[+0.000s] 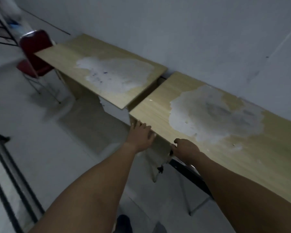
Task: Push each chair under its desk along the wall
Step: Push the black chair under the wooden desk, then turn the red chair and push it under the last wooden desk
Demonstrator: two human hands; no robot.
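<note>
Two wooden desks with worn white patches stand end to end along the wall, the near desk (217, 148) and the far desk (97, 64). A dark chair (190, 172) with chrome legs is tucked against the near desk's front edge, its seat hidden beneath the top. My right hand (186, 148) curls over the top of this chair's back at the desk edge. My left hand (140, 135) lies flat against the near desk's front left corner, fingers apart. A red chair (34, 52) stands beyond the far desk's left end, out on the floor.
The white wall (191, 39) runs behind both desks. Pale tiled floor (57, 140) spreads to the left. A black metal frame (2, 27) stands at the far left, and dark rails (12, 174) cross the floor near my left side.
</note>
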